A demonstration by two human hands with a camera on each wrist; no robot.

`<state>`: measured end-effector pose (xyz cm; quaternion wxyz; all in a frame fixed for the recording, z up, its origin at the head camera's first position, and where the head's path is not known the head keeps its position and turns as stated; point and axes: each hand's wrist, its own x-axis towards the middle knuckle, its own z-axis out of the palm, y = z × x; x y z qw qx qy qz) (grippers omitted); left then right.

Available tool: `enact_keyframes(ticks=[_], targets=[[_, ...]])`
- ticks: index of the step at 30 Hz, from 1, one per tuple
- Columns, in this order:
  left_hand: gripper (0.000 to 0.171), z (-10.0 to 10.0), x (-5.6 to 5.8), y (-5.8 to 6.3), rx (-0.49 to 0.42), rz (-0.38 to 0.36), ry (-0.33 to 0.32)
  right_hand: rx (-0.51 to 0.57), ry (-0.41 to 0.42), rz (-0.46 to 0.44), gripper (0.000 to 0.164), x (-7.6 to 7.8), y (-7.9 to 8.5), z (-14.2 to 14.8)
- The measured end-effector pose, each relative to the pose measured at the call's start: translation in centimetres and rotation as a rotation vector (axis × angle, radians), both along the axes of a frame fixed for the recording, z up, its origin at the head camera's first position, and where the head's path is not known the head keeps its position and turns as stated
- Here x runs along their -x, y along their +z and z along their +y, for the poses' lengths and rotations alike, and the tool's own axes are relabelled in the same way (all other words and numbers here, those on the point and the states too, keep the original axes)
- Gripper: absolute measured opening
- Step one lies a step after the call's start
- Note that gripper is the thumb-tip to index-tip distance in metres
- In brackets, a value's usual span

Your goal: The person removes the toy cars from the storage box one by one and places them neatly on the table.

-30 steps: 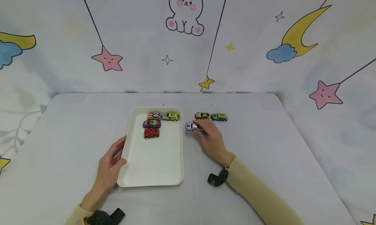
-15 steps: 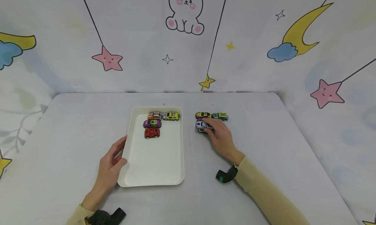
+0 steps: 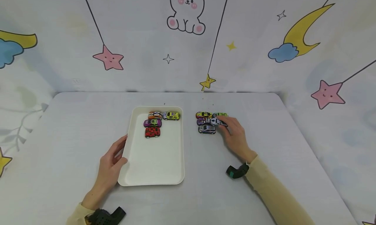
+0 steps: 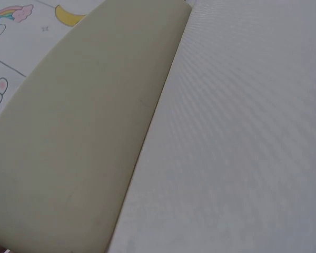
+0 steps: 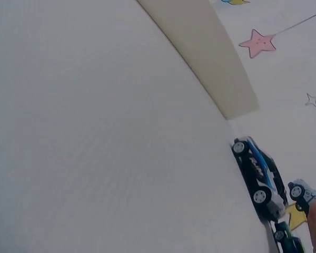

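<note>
A white toy car (image 3: 217, 121) is pinched between the thumb and fingers of my right hand (image 3: 236, 137), right beside the purple-and-white car (image 3: 203, 121). Just in front sits a black-and-silver car (image 3: 207, 129). Behind are a yellow-and-red car (image 3: 203, 115) and a green car (image 3: 220, 114), partly hidden by the hand. The right wrist view has a fingertip against the white car (image 5: 301, 193). My left hand (image 3: 109, 169) grips the left rim of the white tray (image 3: 180, 159). Inside lie an orange-and-white car (image 3: 154, 115), a yellow car (image 3: 171, 115), a purple car (image 3: 152, 123) and a red car (image 3: 152, 132).
A white cloth covers the table (image 3: 279, 133), which meets a printed backdrop (image 3: 132, 71) at its far edge. The tray's outer wall (image 4: 84, 121) fills much of the left wrist view. A dark camera sits on each wrist.
My right hand has carried the white car to the right, from near the tray to the group of cars, uncovering the black-and-silver car. The left hand stays on the tray.
</note>
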<state>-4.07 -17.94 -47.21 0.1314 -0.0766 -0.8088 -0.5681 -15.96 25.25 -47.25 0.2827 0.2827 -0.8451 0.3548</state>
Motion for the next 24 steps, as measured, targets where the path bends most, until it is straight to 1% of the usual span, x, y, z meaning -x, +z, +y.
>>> enact_keyframes(ticks=[3,6,11,15,20,24], targets=[[0.07,0.16,0.07,0.01,0.001,0.0,-0.005,-0.003,-0.039,-0.023,0.042,-0.1,0.13,0.96],[0.071,0.14,-0.02,0.2,0.006,-0.005,0.002,0.0,-0.055,-0.051,0.04,-0.11,0.18,1.33],[0.071,-0.09,-0.27,0.61,0.013,-0.016,0.019,0.005,-0.063,-0.081,0.039,0.19,0.05,1.0],[0.07,-0.12,-0.27,0.5,0.014,-0.01,0.02,-0.008,-0.08,-0.089,0.038,0.26,-0.07,0.88],[0.071,0.03,-0.16,0.42,0.015,-0.003,0.013,-0.045,-0.101,-0.119,0.033,-0.08,0.17,0.96],[0.072,0.06,-0.16,0.45,0.023,-0.001,0.014,-0.052,-0.124,-0.133,0.031,-0.15,0.23,0.97]])
